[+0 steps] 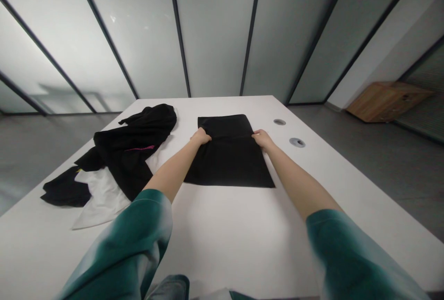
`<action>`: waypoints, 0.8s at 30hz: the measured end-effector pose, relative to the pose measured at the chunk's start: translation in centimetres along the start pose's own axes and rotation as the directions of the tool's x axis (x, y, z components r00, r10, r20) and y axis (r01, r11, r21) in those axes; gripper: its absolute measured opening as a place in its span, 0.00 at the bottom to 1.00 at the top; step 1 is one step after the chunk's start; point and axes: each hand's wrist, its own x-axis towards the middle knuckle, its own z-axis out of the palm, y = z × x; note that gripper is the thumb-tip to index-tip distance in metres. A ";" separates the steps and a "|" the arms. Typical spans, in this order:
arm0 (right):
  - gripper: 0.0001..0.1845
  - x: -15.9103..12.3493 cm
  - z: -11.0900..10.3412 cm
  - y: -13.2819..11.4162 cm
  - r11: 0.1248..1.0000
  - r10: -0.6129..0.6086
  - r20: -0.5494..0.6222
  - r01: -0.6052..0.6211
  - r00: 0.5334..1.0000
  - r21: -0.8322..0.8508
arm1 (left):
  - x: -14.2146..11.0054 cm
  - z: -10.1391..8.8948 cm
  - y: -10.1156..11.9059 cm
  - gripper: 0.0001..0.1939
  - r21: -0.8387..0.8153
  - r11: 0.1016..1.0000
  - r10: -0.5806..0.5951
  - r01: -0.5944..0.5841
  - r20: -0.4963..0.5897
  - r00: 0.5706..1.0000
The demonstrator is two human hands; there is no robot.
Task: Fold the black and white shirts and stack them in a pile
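Observation:
A black piece of cloth [232, 163], folded into a rough rectangle, lies flat on the white table [236, 235]. It looks like a garment, but its kind does not show. My left hand [201, 136] is closed on its left edge, a little above the middle, with the thumb on top. On the opposite edge, at about the same height, my right hand [262, 139] pinches the cloth between thumb and fingers. A crease runs across the cloth between the two hands.
Left of my arm lies a loose pile of black clothes [135, 142] with a white garment [104, 189] partly under it. Two round grommets, a far one [279, 122] and a near one [297, 142], sit in the table's right side. A wooden cabinet [385, 101] stands beyond.

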 end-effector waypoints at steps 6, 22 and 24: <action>0.12 -0.2 0.1 0.1 0.999 -0.030 -0.018 0.030 0.999 -0.026 | -1.3 1.7 1.8 0.27 0.172 0.984 0.066 -0.046 -0.109 0.992; 0.13 -0.4 0.1 0.1 0.999 -0.017 -0.008 0.016 1.000 -0.037 | 2.1 -3.0 -2.0 0.10 -0.661 0.653 -0.162 0.371 0.357 0.920; 0.13 -0.4 0.1 0.1 0.999 -0.018 -0.013 0.017 1.000 -0.040 | 1.9 -3.3 -2.5 0.09 -0.671 0.605 -0.188 0.427 0.401 0.897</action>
